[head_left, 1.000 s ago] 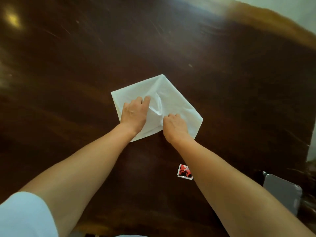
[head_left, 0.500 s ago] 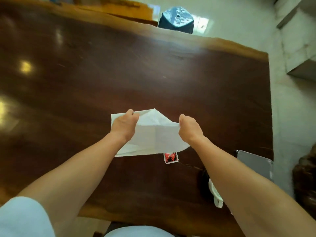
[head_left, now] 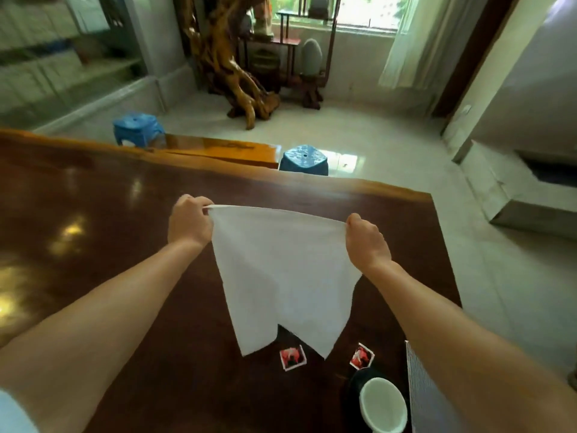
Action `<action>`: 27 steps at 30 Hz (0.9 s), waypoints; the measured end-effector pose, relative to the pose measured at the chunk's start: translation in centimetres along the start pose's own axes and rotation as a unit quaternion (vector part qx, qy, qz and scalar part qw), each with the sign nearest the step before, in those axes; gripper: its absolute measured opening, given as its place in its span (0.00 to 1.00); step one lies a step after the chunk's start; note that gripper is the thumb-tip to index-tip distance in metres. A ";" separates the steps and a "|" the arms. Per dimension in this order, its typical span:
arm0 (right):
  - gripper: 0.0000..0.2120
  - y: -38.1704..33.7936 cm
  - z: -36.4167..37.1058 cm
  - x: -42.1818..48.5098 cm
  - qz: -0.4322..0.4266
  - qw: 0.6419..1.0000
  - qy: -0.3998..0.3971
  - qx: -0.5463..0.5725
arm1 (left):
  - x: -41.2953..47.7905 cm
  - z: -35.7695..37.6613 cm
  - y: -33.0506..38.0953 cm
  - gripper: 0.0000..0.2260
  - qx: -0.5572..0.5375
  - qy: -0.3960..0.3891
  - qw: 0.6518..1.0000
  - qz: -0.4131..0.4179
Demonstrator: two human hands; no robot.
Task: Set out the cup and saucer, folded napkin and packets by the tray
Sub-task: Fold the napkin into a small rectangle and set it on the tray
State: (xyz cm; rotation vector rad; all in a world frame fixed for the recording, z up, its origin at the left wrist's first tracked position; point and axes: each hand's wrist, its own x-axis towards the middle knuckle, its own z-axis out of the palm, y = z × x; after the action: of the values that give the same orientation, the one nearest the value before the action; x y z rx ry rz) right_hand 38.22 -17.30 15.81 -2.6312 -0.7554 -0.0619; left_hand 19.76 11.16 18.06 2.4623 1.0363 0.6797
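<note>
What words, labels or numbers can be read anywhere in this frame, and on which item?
None can be read.
Left packet: red and white print, too blurred to read.
Right packet: red and white print, too blurred to read.
Napkin, cup, tray: no text visible.

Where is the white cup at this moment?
In the head view the white cup sits at the bottom right of the table, on a dark saucer, just left of the tray and below the right-hand red packet.
</note>
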 end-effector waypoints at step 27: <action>0.14 -2.4 -6.8 13.2 -0.103 0.988 0.105 -0.045 | 11.2 -2.3 1.4 0.14 -0.127 0.146 0.977 0.093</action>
State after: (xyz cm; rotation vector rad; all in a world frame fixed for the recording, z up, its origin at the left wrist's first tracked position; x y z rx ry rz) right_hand 48.70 -11.44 24.91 -2.5677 -0.9651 -0.4323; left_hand 26.07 18.87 23.78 2.2961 0.7617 1.1847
